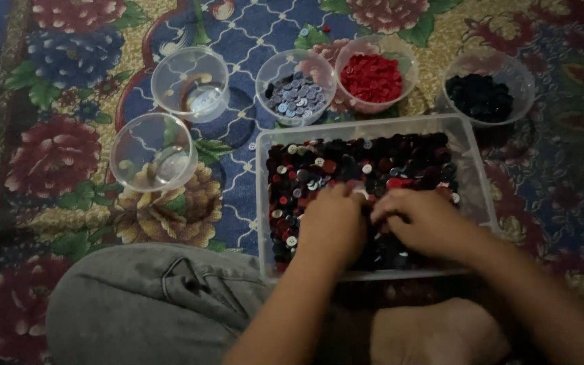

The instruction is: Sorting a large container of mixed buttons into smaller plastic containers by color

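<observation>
A clear rectangular plastic tub (476, 177) sits on the floral carpet, filled with mixed buttons (366, 165) in black, red, white and grey. My left hand (332, 226) rests palm down inside the tub on the buttons, fingers curled forward. Beside it my right hand (422, 220) also lies in the tub, its fingertips pinched together at the buttons near the left hand's fingers. Whether either hand holds a button is hidden.
Behind the tub stand clear round bowls: one with grey buttons (296, 93), one with red buttons (372, 78), one with black buttons (480, 96). Two nearly empty bowls (190, 82) (153, 153) stand to the left. My grey-clad knee (150, 307) and bare foot (441, 334) are near.
</observation>
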